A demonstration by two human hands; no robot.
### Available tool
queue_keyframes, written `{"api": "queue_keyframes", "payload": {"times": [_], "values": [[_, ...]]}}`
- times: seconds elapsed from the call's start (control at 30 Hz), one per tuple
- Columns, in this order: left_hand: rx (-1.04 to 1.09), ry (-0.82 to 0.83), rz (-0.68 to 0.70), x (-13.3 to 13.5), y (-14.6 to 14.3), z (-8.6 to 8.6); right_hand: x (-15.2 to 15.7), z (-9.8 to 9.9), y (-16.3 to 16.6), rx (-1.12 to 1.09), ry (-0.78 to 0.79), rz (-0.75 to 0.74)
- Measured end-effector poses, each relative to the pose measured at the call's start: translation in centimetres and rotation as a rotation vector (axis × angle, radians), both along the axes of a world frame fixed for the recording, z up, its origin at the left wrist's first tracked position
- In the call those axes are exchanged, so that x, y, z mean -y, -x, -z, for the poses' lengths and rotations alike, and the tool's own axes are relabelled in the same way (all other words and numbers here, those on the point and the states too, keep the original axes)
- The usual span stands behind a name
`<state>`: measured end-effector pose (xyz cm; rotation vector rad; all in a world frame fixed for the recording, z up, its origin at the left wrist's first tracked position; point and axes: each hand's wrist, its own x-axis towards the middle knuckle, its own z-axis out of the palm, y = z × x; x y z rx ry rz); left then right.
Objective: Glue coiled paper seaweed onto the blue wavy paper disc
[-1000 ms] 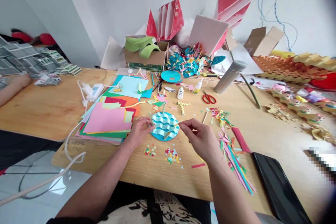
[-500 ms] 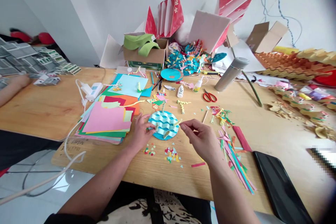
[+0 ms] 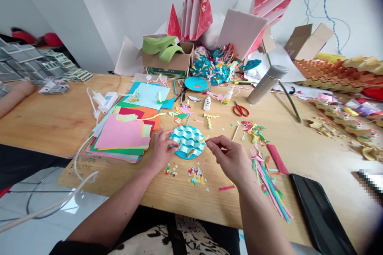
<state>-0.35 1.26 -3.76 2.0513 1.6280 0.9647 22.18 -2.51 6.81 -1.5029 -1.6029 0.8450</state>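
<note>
The right hand's fingertips point(image 3: 210, 142) pinch a thin yellow paper strip point(image 3: 205, 139) at the edge of a feather-light, easily crushed blue wave-pleated paper disc point(image 3: 187, 137), best held by the rim, where the left hand point(image 3: 161, 150) rests loosely curled, on a wooden table point(image 3: 60, 127) with paper scraps point(image 3: 196, 176) close below.

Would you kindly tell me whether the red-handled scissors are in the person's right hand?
No, the red-handled scissors lie on the wooden table, away from the right hand.
</note>
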Motion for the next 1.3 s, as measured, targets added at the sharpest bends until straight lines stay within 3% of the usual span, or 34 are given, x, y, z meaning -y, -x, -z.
{"api": "queue_keyframes", "payload": {"times": [0.8,1.3], "values": [[-0.008,-0.002,-0.009,0.2,-0.1,0.0,0.1,-1.7,1.5,0.046,-0.008,-0.040],[-0.026,0.008,-0.004,0.2,-0.3,-0.6,-0.1,-0.6,1.4,0.035,-0.037,-0.042]]}}
